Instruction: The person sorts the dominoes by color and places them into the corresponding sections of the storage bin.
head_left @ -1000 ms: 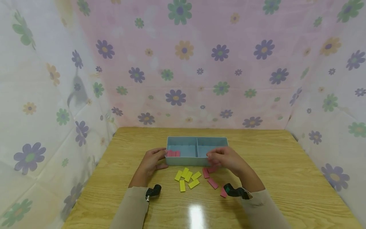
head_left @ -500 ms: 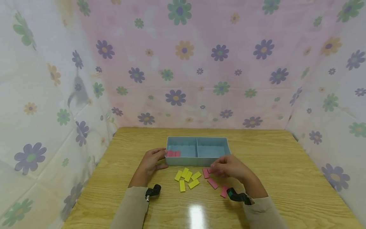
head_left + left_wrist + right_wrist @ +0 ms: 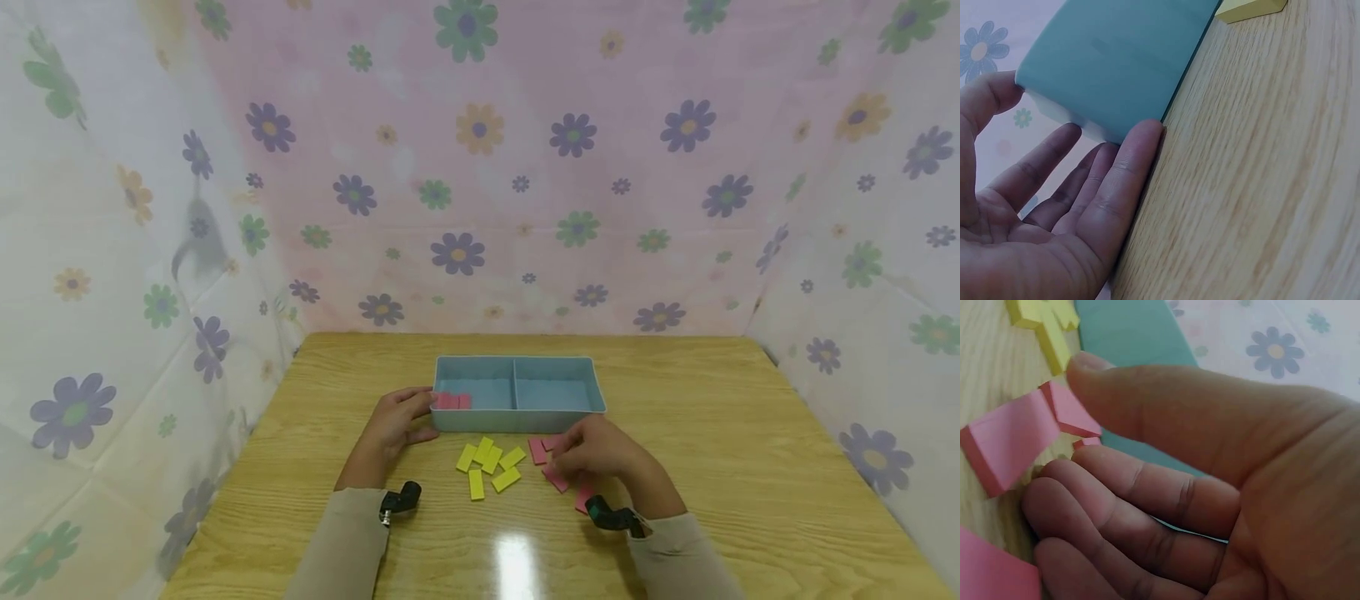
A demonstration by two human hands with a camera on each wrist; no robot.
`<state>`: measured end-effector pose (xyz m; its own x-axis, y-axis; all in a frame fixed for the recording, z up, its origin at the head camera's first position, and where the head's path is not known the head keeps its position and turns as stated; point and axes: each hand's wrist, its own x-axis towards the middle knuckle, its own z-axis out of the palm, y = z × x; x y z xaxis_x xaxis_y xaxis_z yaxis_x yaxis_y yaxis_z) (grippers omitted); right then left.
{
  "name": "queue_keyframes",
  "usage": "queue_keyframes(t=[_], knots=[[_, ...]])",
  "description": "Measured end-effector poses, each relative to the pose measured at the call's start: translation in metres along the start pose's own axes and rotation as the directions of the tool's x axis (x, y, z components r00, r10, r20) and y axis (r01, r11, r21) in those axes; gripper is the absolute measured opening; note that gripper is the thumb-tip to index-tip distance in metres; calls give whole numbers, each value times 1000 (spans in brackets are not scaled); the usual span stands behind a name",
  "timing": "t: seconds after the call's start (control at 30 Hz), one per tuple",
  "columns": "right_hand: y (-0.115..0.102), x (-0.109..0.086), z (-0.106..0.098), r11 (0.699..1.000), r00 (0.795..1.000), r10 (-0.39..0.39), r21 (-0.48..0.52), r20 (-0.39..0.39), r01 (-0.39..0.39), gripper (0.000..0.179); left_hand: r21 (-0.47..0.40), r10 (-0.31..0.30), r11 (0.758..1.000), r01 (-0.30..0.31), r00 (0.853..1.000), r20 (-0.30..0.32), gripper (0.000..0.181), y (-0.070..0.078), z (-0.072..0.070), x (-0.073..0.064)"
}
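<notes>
At the left end of the light blue two-compartment box (image 3: 517,423), my left hand (image 3: 393,421) rests its fingertips against the end wall; the left wrist view shows fairly straight fingers touching the box (image 3: 1116,62). Several pink domino-shaped blocks (image 3: 455,402) stand in the left compartment's front left corner. My right hand (image 3: 600,454) hovers low over loose pink blocks (image 3: 555,478) in front of the box. In the right wrist view, thumb and loosely bent fingers are apart, with nothing between them, beside a pink block (image 3: 1013,440). Part of the loose pink group is hidden by the hand.
Several yellow domino-shaped blocks (image 3: 491,460) lie loosely on the wooden table (image 3: 360,542), left of the pink ones. Flowered cloth (image 3: 480,192) encloses the table at the back and sides. A black camera mount sits on each wrist.
My right hand has come away from the box's front right wall and down toward the nearer pink blocks. My left hand keeps its place at the box.
</notes>
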<state>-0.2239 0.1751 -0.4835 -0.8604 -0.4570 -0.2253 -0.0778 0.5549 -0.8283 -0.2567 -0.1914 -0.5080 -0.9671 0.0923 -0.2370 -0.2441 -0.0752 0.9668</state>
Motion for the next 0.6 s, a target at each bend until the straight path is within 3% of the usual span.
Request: queue_keyframes(t=[0.4, 0.6], knots=[[-1, -1, 9, 999, 998, 48, 23, -51, -47, 24, 0, -7, 1000, 7, 1000, -1, 47, 2, 3, 0], [-2, -4, 12, 999, 997, 31, 17, -65, -30, 24, -8, -16, 1000, 16, 1000, -26, 48, 0, 3, -2]])
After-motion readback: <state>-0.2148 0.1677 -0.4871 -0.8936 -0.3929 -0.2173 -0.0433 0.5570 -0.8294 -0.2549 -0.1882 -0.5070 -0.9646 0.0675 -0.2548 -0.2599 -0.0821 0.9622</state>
